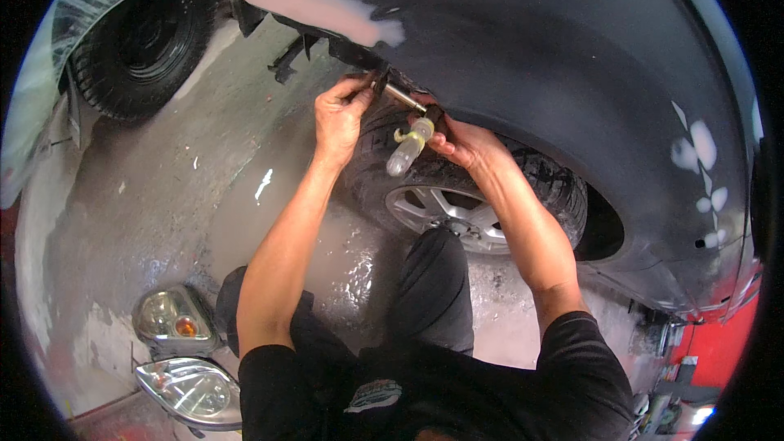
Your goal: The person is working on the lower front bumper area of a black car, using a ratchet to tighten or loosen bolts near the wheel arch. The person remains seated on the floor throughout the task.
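Observation:
My left hand (339, 118) is closed at the far end of a long silver socket (398, 95), with its fingertips against a dark edge of the car's lower fender. My right hand (464, 143) wraps the dark head of a ratchet-like tool at the other end of that socket. The tool's pale handle (406, 151), with yellow wrapping, points toward me. Behind the tool are the tire (371, 167) and its silver wheel (457, 208). What the socket's tip meets is hidden by my left fingers.
The dark grey fender (523, 33) arches over the wheel, with pink filler (306, 0) on its front part. Two headlights (192, 392) lie on the wet floor (163, 188) at lower left. Another vehicle's wheel (147, 41) stands at upper left. My knee (437, 286) is near the wheel.

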Available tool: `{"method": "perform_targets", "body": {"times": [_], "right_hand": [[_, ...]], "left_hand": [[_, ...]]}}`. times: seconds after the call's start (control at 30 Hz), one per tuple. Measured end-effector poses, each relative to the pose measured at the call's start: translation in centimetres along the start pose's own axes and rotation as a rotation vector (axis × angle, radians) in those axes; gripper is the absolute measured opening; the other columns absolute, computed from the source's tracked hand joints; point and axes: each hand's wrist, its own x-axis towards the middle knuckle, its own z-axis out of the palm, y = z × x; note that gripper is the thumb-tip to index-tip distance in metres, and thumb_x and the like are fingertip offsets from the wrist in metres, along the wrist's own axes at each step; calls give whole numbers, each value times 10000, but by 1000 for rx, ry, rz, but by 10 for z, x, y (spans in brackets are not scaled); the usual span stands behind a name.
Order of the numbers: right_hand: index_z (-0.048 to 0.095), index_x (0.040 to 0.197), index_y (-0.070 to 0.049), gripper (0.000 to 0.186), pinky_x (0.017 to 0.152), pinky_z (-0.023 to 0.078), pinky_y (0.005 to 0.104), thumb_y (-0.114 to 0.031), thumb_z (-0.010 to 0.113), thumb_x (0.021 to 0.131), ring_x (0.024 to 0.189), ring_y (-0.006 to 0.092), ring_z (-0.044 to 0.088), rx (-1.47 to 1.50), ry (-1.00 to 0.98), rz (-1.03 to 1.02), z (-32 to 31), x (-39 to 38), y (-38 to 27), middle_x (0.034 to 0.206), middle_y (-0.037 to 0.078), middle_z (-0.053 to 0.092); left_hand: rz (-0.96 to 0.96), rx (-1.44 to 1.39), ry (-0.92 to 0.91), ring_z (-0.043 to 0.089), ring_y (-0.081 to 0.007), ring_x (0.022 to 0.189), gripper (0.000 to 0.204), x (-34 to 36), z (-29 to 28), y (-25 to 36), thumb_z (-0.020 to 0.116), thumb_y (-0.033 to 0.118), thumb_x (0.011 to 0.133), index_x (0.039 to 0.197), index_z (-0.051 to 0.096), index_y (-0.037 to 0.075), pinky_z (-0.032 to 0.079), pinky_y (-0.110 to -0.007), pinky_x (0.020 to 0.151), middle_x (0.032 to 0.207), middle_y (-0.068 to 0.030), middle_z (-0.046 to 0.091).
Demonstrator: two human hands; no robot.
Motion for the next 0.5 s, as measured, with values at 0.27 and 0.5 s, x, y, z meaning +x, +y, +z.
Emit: {"method": "perform_targets", "body": {"times": [0.27, 0.5], "right_hand": [[682, 1118, -6, 330, 517, 444, 257, -289, 661, 950, 586, 114, 550, -1045, 273, -527, 7, -2, 13, 903, 103, 658], [690, 1177, -62, 325, 658, 452, 260, -288, 672, 944, 707, 97, 540, -1212, 406, -557, 13, -19, 22, 801, 27, 634]], "left_hand": [[-47, 625, -85, 637, -122, 775, 212, 4, 1, 57, 618, 25, 907, 1085, 709, -45, 497, -275, 710, 854, -97, 707], [-163, 653, -85, 665, -220, 706, 201, 8, 14, 81, 622, 17, 866, 1024, 691, -85, 513, -336, 692, 824, -158, 708]]}}
